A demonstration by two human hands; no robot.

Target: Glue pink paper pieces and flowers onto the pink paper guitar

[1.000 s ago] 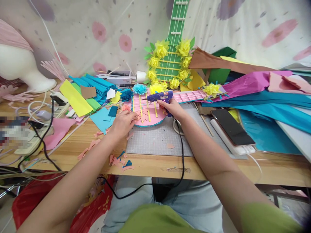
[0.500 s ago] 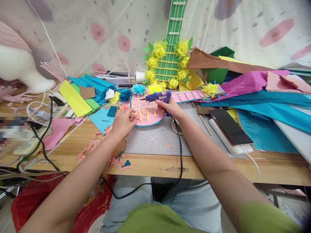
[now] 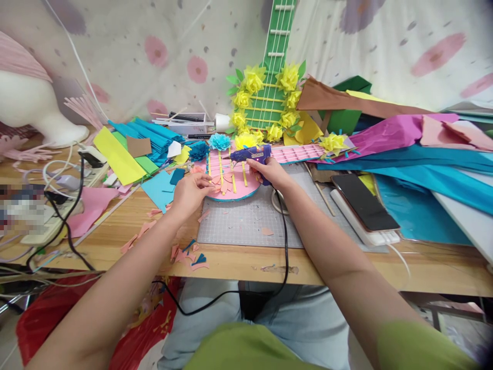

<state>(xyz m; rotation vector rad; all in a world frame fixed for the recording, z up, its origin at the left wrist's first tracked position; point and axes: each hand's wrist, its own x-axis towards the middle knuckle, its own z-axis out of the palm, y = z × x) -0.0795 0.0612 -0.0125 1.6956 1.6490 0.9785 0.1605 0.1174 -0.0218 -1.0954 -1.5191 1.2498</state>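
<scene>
My right hand (image 3: 269, 170) grips a purple hot glue gun (image 3: 252, 153), its nozzle pointing left over the body of a pink paper guitar (image 3: 242, 192). Yellow strips cross that body, and loose-looking peach paper petals (image 3: 229, 184) lie on its left half. At the body's left edge, my left hand (image 3: 192, 192) has its fingers bent and drawn together beside the petals. Whatever lies between those fingertips is hidden or too small to name. A light-blue paper flower (image 3: 220, 141) and a dark-blue paper flower (image 3: 198, 150) sit along the guitar's upper left edge.
A green paper guitar (image 3: 265, 110) with yellow flowers stands behind. The grey cutting mat (image 3: 246, 223) lies beneath, with the glue gun's black cord (image 3: 286, 246) across it. Peach scraps (image 3: 144, 231) litter the left. A phone (image 3: 365, 201) and crepe paper (image 3: 416, 159) are at right.
My left hand has shifted slightly left, away from the petals towards the guitar's edge. My right hand and the glue gun stay in nearly the same place.
</scene>
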